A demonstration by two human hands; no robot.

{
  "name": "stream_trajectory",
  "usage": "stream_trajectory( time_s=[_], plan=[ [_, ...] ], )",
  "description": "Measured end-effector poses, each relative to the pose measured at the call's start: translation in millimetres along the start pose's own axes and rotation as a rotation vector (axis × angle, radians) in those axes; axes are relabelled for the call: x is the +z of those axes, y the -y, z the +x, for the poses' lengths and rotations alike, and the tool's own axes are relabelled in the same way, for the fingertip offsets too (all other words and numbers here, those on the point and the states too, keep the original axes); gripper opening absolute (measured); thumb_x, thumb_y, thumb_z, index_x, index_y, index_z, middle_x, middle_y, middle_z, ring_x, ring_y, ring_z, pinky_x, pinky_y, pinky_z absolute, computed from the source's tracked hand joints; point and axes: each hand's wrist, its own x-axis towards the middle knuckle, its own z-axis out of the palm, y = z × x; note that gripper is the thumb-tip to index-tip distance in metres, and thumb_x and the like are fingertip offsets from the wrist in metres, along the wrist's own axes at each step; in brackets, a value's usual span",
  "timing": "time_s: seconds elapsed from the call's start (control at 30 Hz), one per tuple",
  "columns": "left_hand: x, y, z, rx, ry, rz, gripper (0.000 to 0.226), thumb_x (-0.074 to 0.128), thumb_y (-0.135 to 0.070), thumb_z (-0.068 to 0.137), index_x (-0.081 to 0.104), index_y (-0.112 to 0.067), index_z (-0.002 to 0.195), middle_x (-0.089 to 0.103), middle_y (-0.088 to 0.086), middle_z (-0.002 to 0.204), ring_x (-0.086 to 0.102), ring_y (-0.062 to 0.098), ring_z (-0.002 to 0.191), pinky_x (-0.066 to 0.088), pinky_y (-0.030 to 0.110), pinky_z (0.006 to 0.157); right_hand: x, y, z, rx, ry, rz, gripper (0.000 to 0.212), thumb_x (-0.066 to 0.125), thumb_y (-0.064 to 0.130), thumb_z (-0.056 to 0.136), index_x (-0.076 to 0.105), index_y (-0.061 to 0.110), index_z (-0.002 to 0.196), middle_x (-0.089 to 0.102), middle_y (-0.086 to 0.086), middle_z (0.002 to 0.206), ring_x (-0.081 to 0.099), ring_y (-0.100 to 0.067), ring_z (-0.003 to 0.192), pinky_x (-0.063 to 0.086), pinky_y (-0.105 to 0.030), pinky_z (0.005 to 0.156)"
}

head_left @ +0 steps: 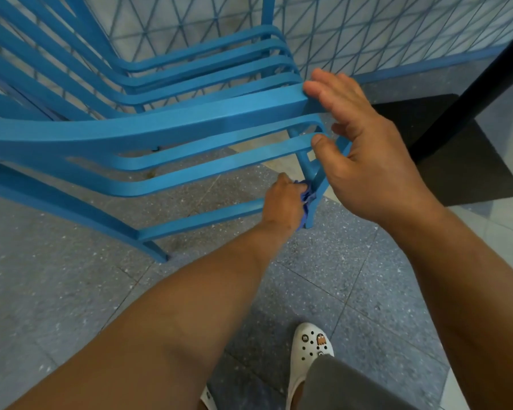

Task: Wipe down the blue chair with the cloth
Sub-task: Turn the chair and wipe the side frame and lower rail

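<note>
Gripping a crumpled blue cloth [307,199], my left hand [283,202] presses it against the blue chair [160,122] leg; my right hand [356,149] rests spread on its slatted seat edge, above a speckled floor [57,291].

bare forearms, white clog [307,355] with charms, grey shorts [341,386]

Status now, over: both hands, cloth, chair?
Left hand grips cloth against chair leg. Right hand steadies seat edge. Nothing in the way.
</note>
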Motion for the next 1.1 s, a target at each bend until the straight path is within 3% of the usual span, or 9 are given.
stream_trajectory(
  time_s=[0.1, 0.2, 0.3, 0.43, 0.53, 0.63, 0.73, 0.97, 1.1],
  plan=[
    [10.9, 5.8, 7.9, 0.029, 0.003, 0.174, 0.017, 0.057, -0.006, 0.088, 0.066, -0.007, 0.102, 0.063, 0.018, 0.110, 0.062, 0.037, 0.097, 0.054, 0.045, 0.082, -0.1, -0.4, 1.2, -0.001, -0.008, -0.009, 0.059, 0.055, 0.013, 0.101, 0.038, 0.032, 0.154, 0.026, 0.022, 0.163, 0.008, 0.001, 0.154, 0.027, -0.044, 0.124],
    [5.2, 2.5, 5.7, 0.151, -0.007, 0.309, 0.025, 0.047, -0.026, 0.085, 0.058, -0.009, 0.100, 0.064, 0.019, 0.105, 0.063, 0.039, 0.097, 0.052, 0.052, 0.083, 0.1, 0.5, 1.2, -0.008, -0.004, -0.010, 0.059, 0.056, 0.013, 0.101, 0.039, 0.033, 0.154, 0.027, 0.023, 0.163, 0.009, 0.002, 0.153, 0.027, -0.045, 0.124],
    [-9.2, 6.5, 2.5, 0.124, 0.071, 0.303, 0.021, 0.055, -0.011, 0.094, 0.066, -0.013, 0.112, 0.062, 0.014, 0.114, 0.061, 0.033, 0.100, 0.051, 0.043, 0.083, -2.3, 0.8, 1.1, -0.011, 0.001, -0.033, 0.060, 0.057, 0.013, 0.101, 0.039, 0.033, 0.154, 0.028, 0.023, 0.162, 0.011, 0.002, 0.153, 0.028, -0.045, 0.124],
    [-34.7, 28.7, -1.0, 0.016, 0.012, 0.158, 0.016, 0.058, -0.025, 0.097, 0.051, -0.015, 0.088, 0.058, 0.006, 0.082, 0.053, 0.023, 0.072, 0.036, 0.036, 0.059, 1.4, 0.0, -0.1, -0.034, -0.039, -0.051, 0.059, 0.057, 0.011, 0.100, 0.041, 0.030, 0.153, 0.031, 0.019, 0.162, 0.013, 0.000, 0.153, 0.026, -0.039, 0.125],
    [-62.7, 54.9, -7.1, 0.025, -0.064, 0.221, 0.027, 0.062, -0.038, 0.091, 0.047, -0.019, 0.079, 0.055, 0.005, 0.075, 0.050, 0.018, 0.067, 0.042, 0.040, 0.066, 14.5, -1.0, -2.9, -0.067, -0.125, -0.094, 0.060, 0.055, 0.009, 0.098, 0.041, 0.024, 0.154, 0.032, 0.012, 0.163, 0.015, -0.007, 0.155, 0.015, -0.025, 0.126],
    [-95.1, 78.2, -17.8, 0.111, -0.007, 0.456, 0.014, 0.063, -0.030, 0.093, 0.064, -0.017, 0.099, 0.063, 0.009, 0.096, 0.060, 0.021, 0.082, 0.050, 0.040, 0.081, 20.8, -0.1, -3.9, -0.078, -0.157, -0.136, 0.061, 0.054, 0.009, 0.097, 0.039, 0.021, 0.154, 0.031, 0.009, 0.164, 0.014, -0.010, 0.155, 0.010, -0.015, 0.122],
    [-118.1, 91.3, -24.5, 0.184, 0.006, 0.684, 0.032, 0.059, -0.008, 0.095, 0.069, -0.018, 0.124, 0.060, 0.016, 0.123, 0.060, 0.034, 0.106, 0.050, 0.040, 0.090, 22.8, 1.0, -5.5, -0.077, -0.170, -0.190, 0.062, 0.053, 0.011, 0.098, 0.036, 0.021, 0.156, 0.027, 0.008, 0.165, 0.011, -0.012, 0.156, 0.005, -0.011, 0.119],
    [-131.9, 62.5, -46.8, -0.060, -0.093, 0.279, 0.007, 0.069, -0.013, 0.092, 0.073, -0.017, 0.087, 0.063, 0.001, 0.074, 0.059, 0.018, 0.072, 0.044, 0.030, 0.065, 37.8, 4.8, -25.2, -0.054, -0.269, -0.173, 0.058, 0.057, 0.010, 0.097, 0.041, 0.014, 0.153, 0.014, -0.008, 0.168, 0.011, -0.026, 0.156, 0.018, -0.037, 0.127],
    [-135.2, 28.8, -74.3, -0.062, -0.133, -0.032, 0.008, 0.072, -0.022, 0.092, 0.076, -0.015, 0.095, 0.076, 0.004, 0.091, 0.071, 0.023, 0.087, 0.060, 0.043, 0.079, 30.3, 9.5, -37.1, -0.087, -0.229, -0.144, 0.039, 0.063, 0.010, 0.094, 0.060, 0.013, 0.133, 0.036, -0.005, 0.155, 0.042, -0.017, 0.137, 0.043, -0.033, 0.112]
  ],
)
